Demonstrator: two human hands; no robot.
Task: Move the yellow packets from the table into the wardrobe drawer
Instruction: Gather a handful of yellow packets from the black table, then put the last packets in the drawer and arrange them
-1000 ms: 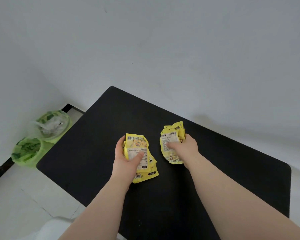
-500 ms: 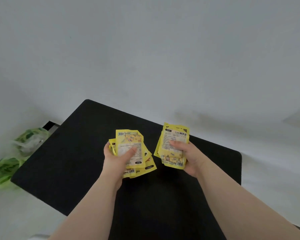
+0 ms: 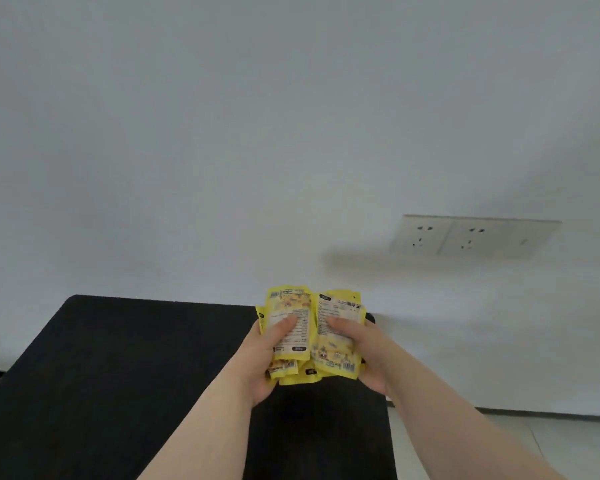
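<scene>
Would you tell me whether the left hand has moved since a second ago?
Yes. The left hand, gripping packets, has gone from over the table's middle toward its far right corner.

The packets (image 3: 336,355) were flat yellow sachets with white printed panels, barcodes and small black labels. They stood in two fanned bunches, side by side and touching, faces toward the camera. One was gripped in the left hand (image 3: 257,362), one in the right hand (image 3: 371,355), above the table (image 3: 118,375).
</scene>
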